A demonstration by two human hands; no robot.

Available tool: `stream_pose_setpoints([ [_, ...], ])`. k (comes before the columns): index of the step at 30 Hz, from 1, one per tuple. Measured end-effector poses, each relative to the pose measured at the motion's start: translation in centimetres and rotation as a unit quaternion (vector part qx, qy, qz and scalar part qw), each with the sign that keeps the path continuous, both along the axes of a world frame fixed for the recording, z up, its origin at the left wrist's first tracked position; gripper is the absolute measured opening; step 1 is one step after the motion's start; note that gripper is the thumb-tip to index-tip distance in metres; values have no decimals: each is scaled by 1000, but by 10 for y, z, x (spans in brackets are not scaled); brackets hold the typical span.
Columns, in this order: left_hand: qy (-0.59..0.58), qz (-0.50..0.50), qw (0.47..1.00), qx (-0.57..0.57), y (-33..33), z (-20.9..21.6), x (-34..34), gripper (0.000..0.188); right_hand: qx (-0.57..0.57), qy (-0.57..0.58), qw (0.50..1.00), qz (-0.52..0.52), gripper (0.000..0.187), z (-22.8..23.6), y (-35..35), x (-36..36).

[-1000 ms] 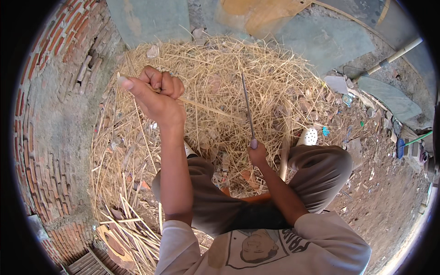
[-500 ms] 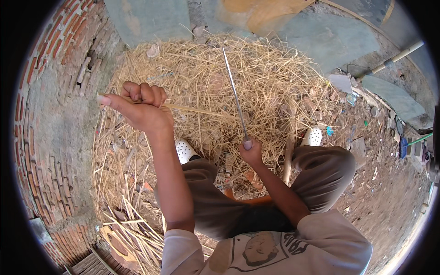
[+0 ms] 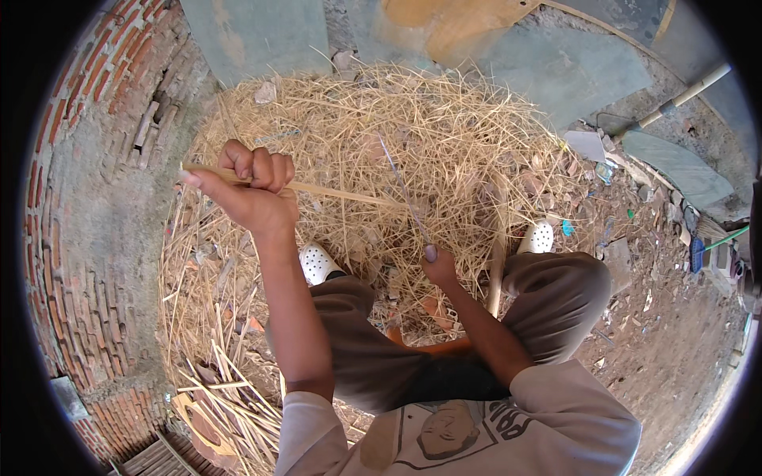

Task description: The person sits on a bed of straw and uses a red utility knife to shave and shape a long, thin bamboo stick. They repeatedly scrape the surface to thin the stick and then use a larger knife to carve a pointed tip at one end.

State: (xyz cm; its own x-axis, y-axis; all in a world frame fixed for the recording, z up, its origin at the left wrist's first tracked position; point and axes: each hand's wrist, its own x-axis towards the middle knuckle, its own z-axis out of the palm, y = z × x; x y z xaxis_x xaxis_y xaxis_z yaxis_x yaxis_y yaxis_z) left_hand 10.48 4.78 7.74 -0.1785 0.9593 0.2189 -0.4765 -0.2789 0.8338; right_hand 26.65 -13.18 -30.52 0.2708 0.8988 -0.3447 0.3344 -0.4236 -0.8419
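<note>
My left hand (image 3: 258,198) is closed around a pale bamboo strip (image 3: 349,193), its thumb stretched along the strip's left end. From the fist the strip runs rightward and slightly down to the blade of a long, narrow knife (image 3: 399,176). My right hand (image 3: 439,268) grips that knife by its handle, the blade pointing away from me. Whether the edge touches the strip I cannot tell. Below both hands spreads a heap of thin, straw-coloured shavings (image 3: 349,119).
A brick wall (image 3: 87,262) rises on the left. Several loose pale sticks (image 3: 238,408) lie at lower left. A wooden pole (image 3: 498,274) stands beside my right knee, between my white clogs (image 3: 317,263). Grey sheets (image 3: 254,40) border the far side; rubble (image 3: 635,190) lies on the right.
The knife blade has turned, so it looks shorter and its tip sits nearer to me. My left hand has shifted slightly rightward with the bamboo strip.
</note>
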Motion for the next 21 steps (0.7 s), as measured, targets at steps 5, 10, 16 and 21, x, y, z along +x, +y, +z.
stream_pose_setpoints([
  [5,-1,-176,984,8,3,-7,-8,72,80,49,995,-30,14,42,18,-6],
  [10,15,-237,970,58,11,-19,-19,74,123,111,985,-42,13,80,19,-22],
  [16,-24,-317,945,79,7,-12,-33,73,121,149,980,53,23,157,17,-55],
  [21,-11,-302,949,91,0,-10,-34,66,130,182,973,62,25,173,20,-58],
])
